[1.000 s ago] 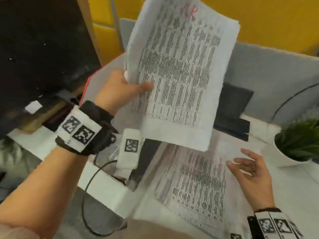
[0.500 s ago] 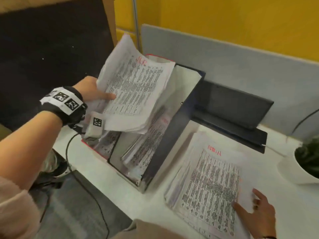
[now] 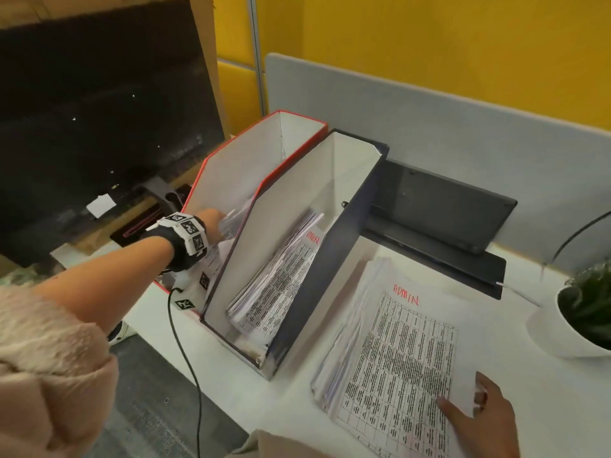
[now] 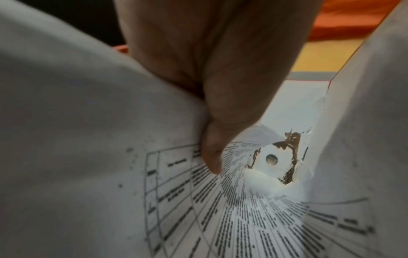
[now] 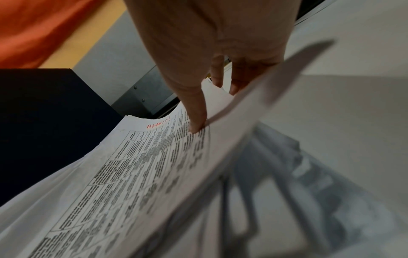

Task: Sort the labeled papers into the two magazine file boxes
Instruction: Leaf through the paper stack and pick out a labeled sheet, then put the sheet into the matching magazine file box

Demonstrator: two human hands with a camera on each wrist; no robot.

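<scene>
Two magazine file boxes stand side by side on the white desk, a red box point(image 3: 244, 166) at left and a dark blue box point(image 3: 330, 276) to its right. My left hand point(image 3: 211, 219) reaches into the red box and pinches a printed paper point(image 3: 231, 223). In the left wrist view its thumb point(image 4: 212, 139) lies on that paper point(image 4: 220, 209). The blue box holds papers point(image 3: 284, 282) marked ADMIN. A paper stack point(image 3: 403, 352) topped ADMIN lies right of the boxes. My right hand point(image 3: 469, 404) pinches the top sheet point(image 5: 132, 165) at its near right edge, thumb point(image 5: 196, 125) on top.
A dark laptop point(image 3: 439, 219) stands open behind the stack. A potted plant point(image 3: 582, 312) sits at the far right. A black monitor point(image 3: 99, 110) fills the left side. A grey divider point(image 3: 429, 120) closes the back. A black cable point(image 3: 185, 342) hangs off the desk's front left edge.
My left hand came down from in front of the camera and carried its paper into the red box. My right hand shifted to the stack's near right edge.
</scene>
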